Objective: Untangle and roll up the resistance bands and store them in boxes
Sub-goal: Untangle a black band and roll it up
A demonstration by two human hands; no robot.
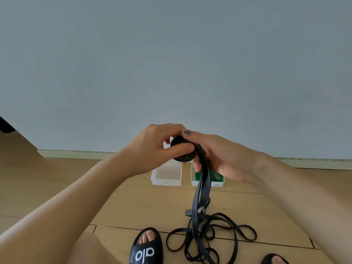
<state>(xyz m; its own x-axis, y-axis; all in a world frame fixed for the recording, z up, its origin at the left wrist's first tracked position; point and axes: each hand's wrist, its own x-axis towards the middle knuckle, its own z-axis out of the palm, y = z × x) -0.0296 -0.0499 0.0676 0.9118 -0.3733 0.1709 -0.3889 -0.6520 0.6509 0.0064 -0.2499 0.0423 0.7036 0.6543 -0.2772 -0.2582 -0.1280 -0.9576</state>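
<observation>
Roll: our left hand [152,147] pinches the black coil [183,149]; keep turns tight.
Feed: our right hand [219,155] grips the band [202,187], trailing toward 6 o'clock.
Boxes: clear box [166,182], 6 o'clock below coil.

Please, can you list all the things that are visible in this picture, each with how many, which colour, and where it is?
black resistance band: one seen, black; partly rolled into a coil between the hands, the rest hangs to a loose tangle on the floor
left box: one, clear white; on the floor by the wall, nothing visible inside
right box: one, clear white; beside the first, holds something green
slippers: two, black, white letters; bottom edge, on the feet
floor: wood, light brown
wall: grey-blue
left hand: grip on the coil
right hand: guides the band
</observation>
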